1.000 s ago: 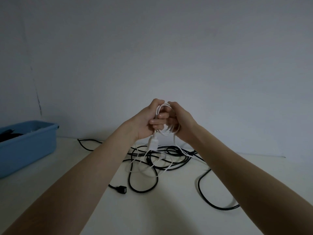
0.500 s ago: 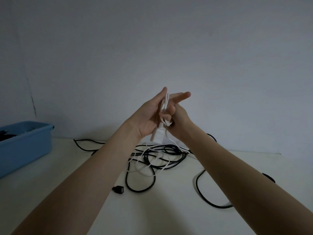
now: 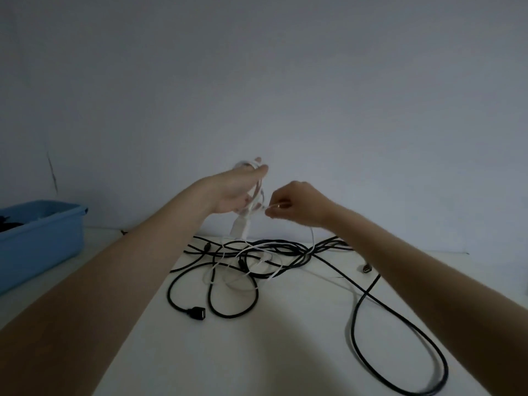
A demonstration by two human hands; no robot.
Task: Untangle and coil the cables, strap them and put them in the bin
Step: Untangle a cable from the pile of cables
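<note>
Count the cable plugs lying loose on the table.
4 show: a black socket end near the front, two small black plugs inside the tangle, and a metal-tipped one at the right. The tangle may hide others.

White cable half-coiled above tangled black cables; blue bin far left.

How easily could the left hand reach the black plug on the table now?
Probably not freely: the left hand holds the white coil, so it is busy. The way down to the black plug looks open, with nothing between them.
</note>
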